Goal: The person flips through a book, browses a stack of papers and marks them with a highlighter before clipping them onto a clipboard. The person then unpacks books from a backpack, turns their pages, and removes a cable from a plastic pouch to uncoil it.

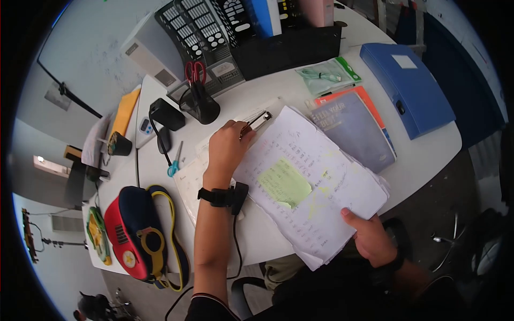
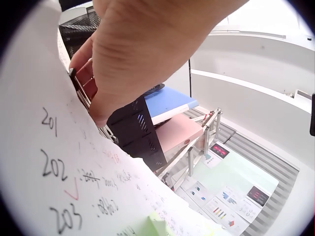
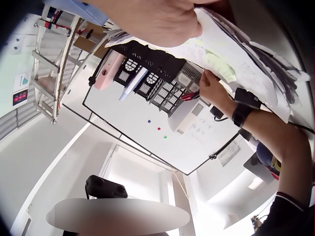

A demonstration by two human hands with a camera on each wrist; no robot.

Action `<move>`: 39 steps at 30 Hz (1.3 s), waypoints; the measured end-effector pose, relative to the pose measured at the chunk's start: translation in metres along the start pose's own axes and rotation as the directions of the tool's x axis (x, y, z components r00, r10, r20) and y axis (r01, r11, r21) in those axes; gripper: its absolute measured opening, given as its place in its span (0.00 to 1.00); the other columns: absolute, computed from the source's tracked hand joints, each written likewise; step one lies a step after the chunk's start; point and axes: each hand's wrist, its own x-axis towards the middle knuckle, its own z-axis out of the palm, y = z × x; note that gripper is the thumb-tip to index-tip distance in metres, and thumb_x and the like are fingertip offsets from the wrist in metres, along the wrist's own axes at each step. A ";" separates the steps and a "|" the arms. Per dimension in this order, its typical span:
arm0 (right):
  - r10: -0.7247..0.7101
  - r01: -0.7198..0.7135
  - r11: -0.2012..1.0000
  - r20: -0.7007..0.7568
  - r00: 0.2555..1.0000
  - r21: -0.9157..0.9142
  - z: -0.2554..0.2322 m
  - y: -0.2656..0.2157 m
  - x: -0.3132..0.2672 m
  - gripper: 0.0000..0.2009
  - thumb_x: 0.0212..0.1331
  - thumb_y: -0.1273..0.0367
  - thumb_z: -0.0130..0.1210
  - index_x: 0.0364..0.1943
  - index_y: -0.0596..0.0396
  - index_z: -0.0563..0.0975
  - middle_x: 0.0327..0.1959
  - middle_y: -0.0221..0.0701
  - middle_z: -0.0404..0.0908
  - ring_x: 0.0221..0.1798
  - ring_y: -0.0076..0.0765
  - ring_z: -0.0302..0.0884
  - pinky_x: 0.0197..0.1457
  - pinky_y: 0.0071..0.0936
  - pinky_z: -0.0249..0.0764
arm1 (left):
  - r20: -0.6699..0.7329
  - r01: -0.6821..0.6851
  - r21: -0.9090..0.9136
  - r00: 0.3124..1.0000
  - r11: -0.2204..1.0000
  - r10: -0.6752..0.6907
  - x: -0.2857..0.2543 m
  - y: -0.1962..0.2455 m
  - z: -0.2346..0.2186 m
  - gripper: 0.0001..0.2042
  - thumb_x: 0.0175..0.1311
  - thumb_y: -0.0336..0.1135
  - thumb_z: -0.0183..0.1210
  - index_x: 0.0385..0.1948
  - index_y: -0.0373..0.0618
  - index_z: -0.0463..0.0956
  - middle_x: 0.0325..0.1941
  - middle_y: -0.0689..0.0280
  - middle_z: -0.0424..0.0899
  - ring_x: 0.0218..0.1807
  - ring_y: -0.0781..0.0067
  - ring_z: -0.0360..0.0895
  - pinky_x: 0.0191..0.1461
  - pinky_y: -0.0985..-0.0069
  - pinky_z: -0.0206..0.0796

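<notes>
A thick stack of handwritten papers (image 1: pixel 342 184) lies tilted across the front of the desk, with a green sticky note (image 1: pixel 284 182) on its top sheet. My right hand (image 1: pixel 375 242) grips the stack at its lower right corner, thumb on top. At the far left corner of the papers, my left hand (image 1: pixel 229 147) pinches a metal clip (image 1: pixel 262 119) on a pale clipboard (image 1: pixel 274 104), mostly covered by the sheets. In the left wrist view the fingertips (image 2: pixel 84 81) are at the clip, beside the paper edge. The right wrist view shows the stack's loose, fanned edges (image 3: pixel 275 64).
Left of the papers are teal scissors (image 1: pixel 173 169), a black pen holder (image 1: pixel 205 109) with red-handled scissors, and a red and navy bag (image 1: pixel 136 235). To the right lie a purple book (image 1: pixel 356 131) and a blue file case (image 1: pixel 409 91). Black file racks (image 1: pixel 289 53) stand behind.
</notes>
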 end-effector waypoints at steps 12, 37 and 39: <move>0.097 -0.099 0.994 -0.065 0.993 -0.042 0.021 -0.024 0.002 0.26 0.69 0.74 0.52 0.69 0.59 0.61 0.66 0.37 0.70 0.67 0.39 0.70 0.67 0.39 0.71 | -0.074 -0.223 0.218 0.967 0.950 0.244 -0.003 -0.014 0.015 0.08 0.63 0.35 0.60 0.29 0.41 0.81 0.30 0.59 0.81 0.32 0.55 0.81 0.38 0.63 0.74; -0.028 0.020 0.992 -0.063 0.998 -0.126 0.017 -0.022 0.025 0.27 0.67 0.76 0.54 0.69 0.59 0.62 0.67 0.36 0.69 0.68 0.39 0.68 0.67 0.36 0.69 | 0.037 -0.143 0.002 0.989 0.990 0.143 -0.004 -0.030 0.001 0.08 0.62 0.32 0.56 0.31 0.39 0.81 0.33 0.55 0.84 0.36 0.50 0.80 0.43 0.61 0.72; -0.035 0.025 0.991 -0.072 0.997 -0.131 0.019 -0.021 0.025 0.27 0.67 0.76 0.54 0.69 0.59 0.62 0.67 0.36 0.69 0.68 0.39 0.68 0.67 0.37 0.69 | -0.001 -0.163 -0.009 0.987 0.987 0.163 -0.004 -0.030 0.003 0.08 0.62 0.32 0.56 0.27 0.38 0.80 0.30 0.54 0.83 0.34 0.49 0.80 0.42 0.59 0.72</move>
